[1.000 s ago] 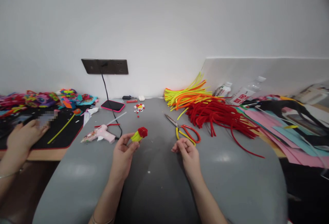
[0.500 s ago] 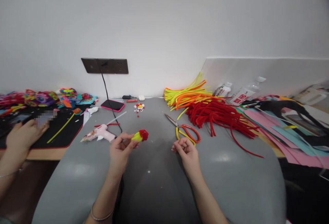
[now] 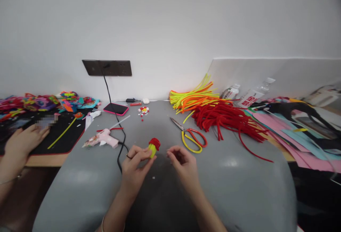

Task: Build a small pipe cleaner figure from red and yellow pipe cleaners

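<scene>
Between the thumb and fingers of my left hand [image 3: 137, 164] is a small fuzzy pipe-cleaner piece [image 3: 152, 149], yellow-green below with a curled red top. It is tilted slightly, red end up. My right hand [image 3: 183, 161] is a little to the right of it, apart from it, with thumb and fingertips pinched together; whatever they hold, if anything, is too small to make out. Scissors [image 3: 190, 138] with one yellow and one orange handle loop lie beyond my right hand. A pink glue gun [image 3: 103, 138] rests on its side to the left of my left hand.
Red pipe cleaners [image 3: 223, 120] and yellow and orange pipe cleaners [image 3: 191, 98] are heaped at back right. A pink-edged phone [image 3: 115, 109] and small red and white beads [image 3: 143, 111] lie at the back. Another person's hand [image 3: 25, 141] is at left. A black cord [image 3: 122, 150] crosses the table.
My left hand has moved right and slightly toward me, turning the piece's red end upward. My right hand has come left, away from the scissors and closer to the piece.
</scene>
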A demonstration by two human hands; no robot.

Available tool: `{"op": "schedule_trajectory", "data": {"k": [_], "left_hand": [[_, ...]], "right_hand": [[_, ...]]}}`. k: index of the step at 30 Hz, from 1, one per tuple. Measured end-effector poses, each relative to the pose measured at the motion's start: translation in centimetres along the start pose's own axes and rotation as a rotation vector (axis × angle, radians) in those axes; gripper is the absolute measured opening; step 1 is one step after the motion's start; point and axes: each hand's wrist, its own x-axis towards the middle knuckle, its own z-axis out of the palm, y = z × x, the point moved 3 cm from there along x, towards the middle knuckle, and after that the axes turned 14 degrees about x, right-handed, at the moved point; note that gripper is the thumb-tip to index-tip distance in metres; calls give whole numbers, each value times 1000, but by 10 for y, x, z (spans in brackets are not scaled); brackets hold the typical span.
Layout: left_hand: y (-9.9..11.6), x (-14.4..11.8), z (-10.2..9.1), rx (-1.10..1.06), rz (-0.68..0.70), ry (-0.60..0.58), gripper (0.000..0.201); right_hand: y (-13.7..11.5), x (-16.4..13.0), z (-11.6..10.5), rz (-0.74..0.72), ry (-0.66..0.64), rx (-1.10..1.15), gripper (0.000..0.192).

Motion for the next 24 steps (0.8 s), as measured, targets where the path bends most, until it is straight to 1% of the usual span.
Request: {"op": "schedule_trajectory", "data": {"k": [2,4,7,11,13,16,18,20,22,24], "left_hand": [[4,-2,0,7,16,16,25],[8,-3,0,41,71,33,29],[11,-3,-1,90,140,54,31],[11,-3,-1,87,146,59,27],[9,-5,0,47,110,41,26],[3,-10,3,-86,-6,40,23],[0,-13,4,-165,-90,54,21],[-2,-16,5,-201,-140,72,20],[-2,-17,5,-194,-150,86,19],[0,-17,4,-155,-117,94,19]], "right_hand": [[-8,-2,10,-21,-54,-42,14],[-13,-3,16,-38,-73,-71,11],[-17,-2,19,-75,-55,-109,8],[-19,-1,19,-104,-59,-145,8],[-20,-2,19,-114,-61,-157,8],[-21,-2,18,-123,-50,-159,9],[-21,-2,17,-99,-51,-135,10],[-21,-2,16,-62,-52,-99,12],[-22,-3,14,-37,-50,-76,14],[-24,-5,14,-38,-54,-77,14]]}}
